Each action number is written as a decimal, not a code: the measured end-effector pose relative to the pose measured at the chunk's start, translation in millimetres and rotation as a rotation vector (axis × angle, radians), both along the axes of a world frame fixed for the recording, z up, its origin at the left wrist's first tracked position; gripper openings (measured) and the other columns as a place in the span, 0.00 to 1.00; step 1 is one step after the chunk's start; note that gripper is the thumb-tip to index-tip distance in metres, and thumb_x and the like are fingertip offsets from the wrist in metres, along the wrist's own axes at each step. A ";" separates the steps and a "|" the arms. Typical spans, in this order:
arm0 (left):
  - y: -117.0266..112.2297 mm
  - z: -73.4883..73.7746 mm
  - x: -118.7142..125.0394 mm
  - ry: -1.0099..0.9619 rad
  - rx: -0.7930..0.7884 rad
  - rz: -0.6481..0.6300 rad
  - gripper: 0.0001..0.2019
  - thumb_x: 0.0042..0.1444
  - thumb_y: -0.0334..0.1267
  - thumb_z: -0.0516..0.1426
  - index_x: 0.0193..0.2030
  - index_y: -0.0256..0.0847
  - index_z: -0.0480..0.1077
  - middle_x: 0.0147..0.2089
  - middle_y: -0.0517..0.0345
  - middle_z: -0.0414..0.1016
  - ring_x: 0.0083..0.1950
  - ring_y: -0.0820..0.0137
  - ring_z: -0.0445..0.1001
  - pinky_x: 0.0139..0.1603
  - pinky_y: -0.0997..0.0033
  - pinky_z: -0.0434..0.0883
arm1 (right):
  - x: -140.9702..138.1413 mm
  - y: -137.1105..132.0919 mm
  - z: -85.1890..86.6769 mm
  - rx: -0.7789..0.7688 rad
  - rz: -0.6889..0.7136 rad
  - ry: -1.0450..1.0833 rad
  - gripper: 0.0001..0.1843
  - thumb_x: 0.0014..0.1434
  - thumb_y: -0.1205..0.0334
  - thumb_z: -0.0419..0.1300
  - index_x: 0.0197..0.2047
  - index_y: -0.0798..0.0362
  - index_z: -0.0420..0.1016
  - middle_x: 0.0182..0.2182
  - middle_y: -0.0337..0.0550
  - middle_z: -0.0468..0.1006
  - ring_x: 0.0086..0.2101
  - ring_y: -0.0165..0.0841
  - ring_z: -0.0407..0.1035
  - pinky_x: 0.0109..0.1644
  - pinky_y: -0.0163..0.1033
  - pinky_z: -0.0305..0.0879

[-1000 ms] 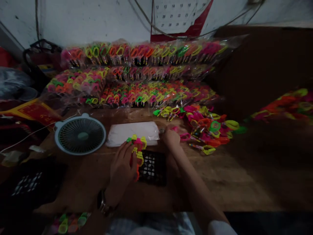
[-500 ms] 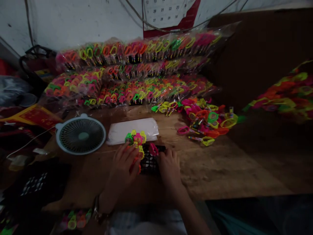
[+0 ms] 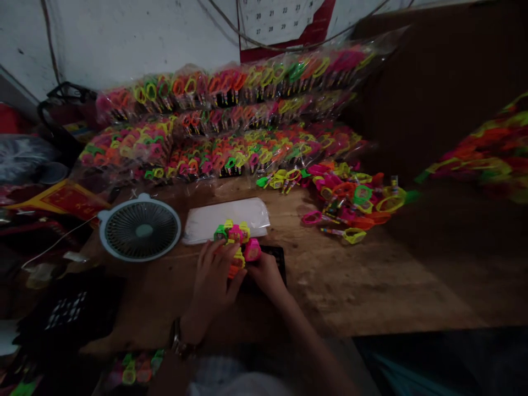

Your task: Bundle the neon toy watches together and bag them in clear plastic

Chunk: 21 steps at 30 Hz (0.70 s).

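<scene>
A black plastic tray with openings [image 3: 279, 257] lies on the wooden table in front of me. Green, yellow, pink and orange toy watches [image 3: 234, 234] sit bunched on its left part. My left hand [image 3: 214, 275] curves over these watches, fingers on top and thumb at their lower side. Pinched in my right hand [image 3: 266, 275] is a pink toy watch [image 3: 252, 250], its face turned up, right beside the bunch. The right fingertips are partly hidden under it, and my hands cover much of the tray.
A loose pile of toy watches [image 3: 344, 192] lies to the right. White sheets in clear plastic [image 3: 226, 217] are behind the tray, with a round fan [image 3: 140, 228] to their left. Bagged toy watches [image 3: 256, 148] line the back. Black trays [image 3: 66, 308] are stacked at left.
My right hand has moved left across the tray, bringing the pink toy watch against the bunched watches. That watch's face now points up. My left hand stays over the bunch.
</scene>
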<state>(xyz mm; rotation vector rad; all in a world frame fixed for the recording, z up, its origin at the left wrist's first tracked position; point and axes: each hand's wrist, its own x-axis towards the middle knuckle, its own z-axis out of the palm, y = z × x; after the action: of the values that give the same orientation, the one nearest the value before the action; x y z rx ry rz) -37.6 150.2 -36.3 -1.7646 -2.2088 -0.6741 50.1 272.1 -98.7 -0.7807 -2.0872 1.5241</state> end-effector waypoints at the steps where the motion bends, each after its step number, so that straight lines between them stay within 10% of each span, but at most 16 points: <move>1: 0.4 -0.7 0.2 0.011 0.011 0.002 0.21 0.60 0.40 0.51 0.59 0.39 0.58 0.57 0.50 0.69 0.62 0.60 0.60 0.66 0.51 0.51 | 1.8 0.9 2.3 0.041 0.014 -0.015 0.05 0.47 0.67 0.58 0.26 0.56 0.76 0.25 0.43 0.80 0.27 0.38 0.73 0.31 0.35 0.64; 21: 4.7 -6.2 -5.1 0.117 0.007 -0.004 0.34 0.57 0.46 0.54 0.67 0.41 0.48 0.62 0.49 0.65 0.65 0.54 0.57 0.63 0.51 0.55 | 5.2 -7.1 16.6 0.151 0.105 -0.070 0.14 0.52 0.72 0.53 0.37 0.52 0.78 0.35 0.44 0.82 0.34 0.35 0.74 0.39 0.34 0.66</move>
<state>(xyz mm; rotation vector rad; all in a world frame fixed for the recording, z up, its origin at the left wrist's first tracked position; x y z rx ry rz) -42.7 154.9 -42.4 -1.7585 -2.1236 -0.5638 55.3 265.1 -82.1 -0.6879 -2.2966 1.3902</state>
